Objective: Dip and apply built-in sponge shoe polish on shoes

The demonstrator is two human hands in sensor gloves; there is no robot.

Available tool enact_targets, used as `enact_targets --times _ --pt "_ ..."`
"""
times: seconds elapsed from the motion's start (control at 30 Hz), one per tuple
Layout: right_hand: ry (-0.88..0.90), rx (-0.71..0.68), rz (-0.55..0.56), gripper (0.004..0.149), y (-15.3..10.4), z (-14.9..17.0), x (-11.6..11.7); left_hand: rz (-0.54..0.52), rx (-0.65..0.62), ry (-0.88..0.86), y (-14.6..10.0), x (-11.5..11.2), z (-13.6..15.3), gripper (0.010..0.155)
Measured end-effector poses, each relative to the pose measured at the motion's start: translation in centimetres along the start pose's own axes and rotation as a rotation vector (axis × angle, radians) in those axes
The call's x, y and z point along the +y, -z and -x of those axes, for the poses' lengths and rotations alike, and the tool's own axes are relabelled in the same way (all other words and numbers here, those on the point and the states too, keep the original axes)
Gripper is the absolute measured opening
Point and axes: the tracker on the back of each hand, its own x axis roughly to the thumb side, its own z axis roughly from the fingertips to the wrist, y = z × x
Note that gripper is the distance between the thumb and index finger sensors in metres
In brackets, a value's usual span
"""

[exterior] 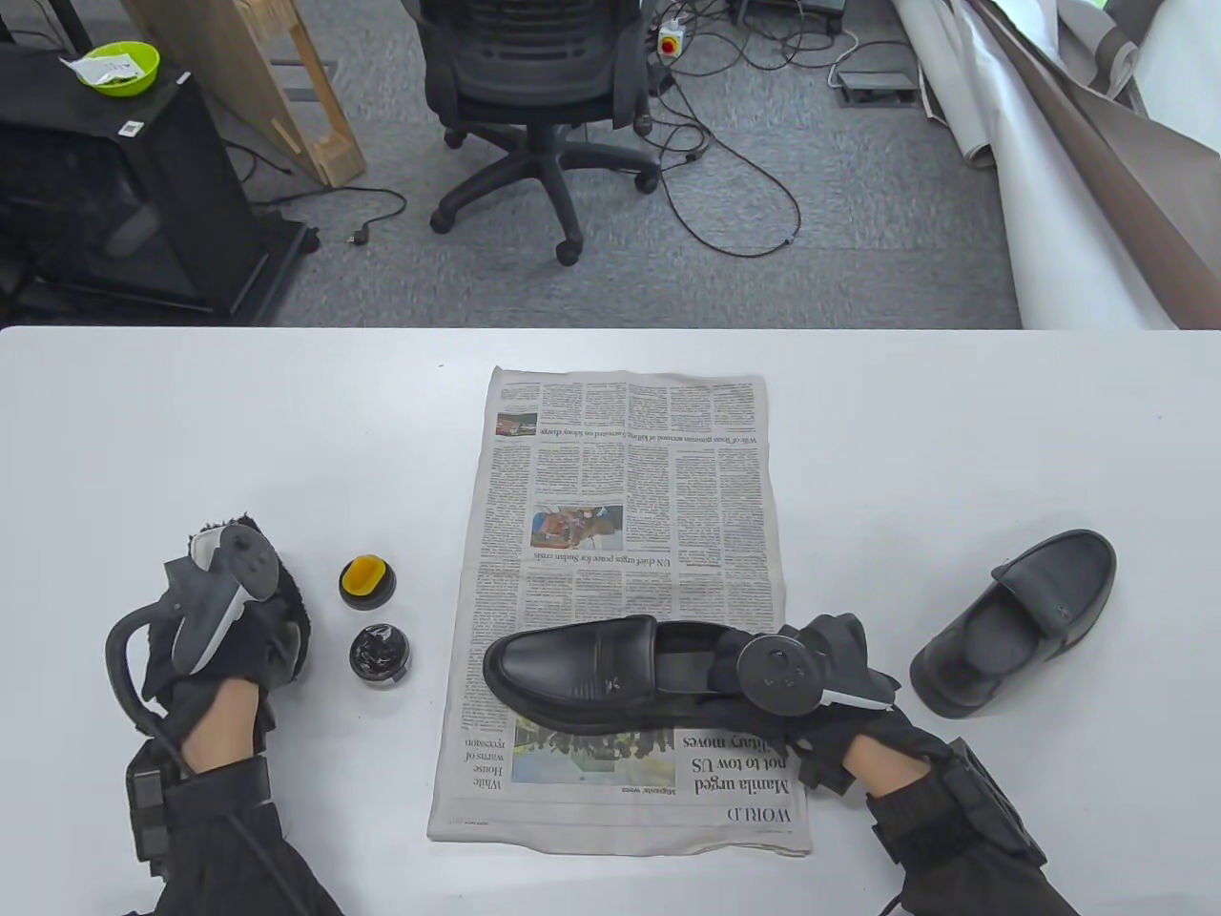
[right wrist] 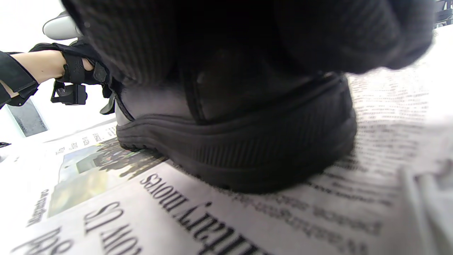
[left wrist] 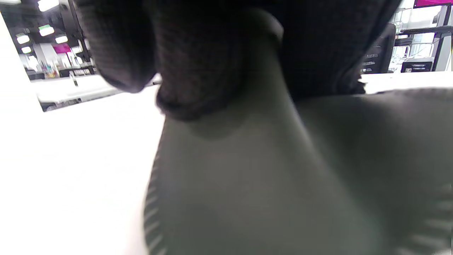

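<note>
At the lower left of the table view, your left hand rests on a dark fuzzy cloth on the desk; whether its fingers grip the cloth cannot be told. Just right of it stand the sponge lid, yellow side up, and the open polish tin. At centre, one shoe lies on the newspaper, toe pointing left. Your right hand holds its heel. The second shoe lies on the desk at the right.

Keep the heel pinned and take up the sponge lid next, loading it lightly.

Both wrist views are blocked by glove fabric; fingertip contact is hidden.
</note>
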Motion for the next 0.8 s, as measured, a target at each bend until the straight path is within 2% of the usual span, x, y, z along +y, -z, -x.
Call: enact_targets --times 0.13,0.23,0.43,0.63,0.8 --pt "0.003 -0.002 -0.001 0.040 0.0 0.0 0.0 -0.019 0.026 -0.014 0.5 -0.7 0.1 0.046" --pt "0.002 -0.002 0.000 0.040 0.0 0.0 0.0 0.020 0.032 0.024 1.1 -2.0 0.1 0.054" --pt "0.002 0.001 0.001 0.040 0.0 0.0 0.0 -0.015 0.065 0.056 1.6 -3.4 0.0 0.060" --pt "0.001 0.003 0.001 0.040 0.0 0.0 0.0 -0.070 0.093 0.034 0.9 -1.8 0.3 0.065" --pt "0.001 0.003 0.001 0.040 0.0 0.0 0.0 -0.195 0.042 -0.017 -0.2 0.8 -0.2 0.057"
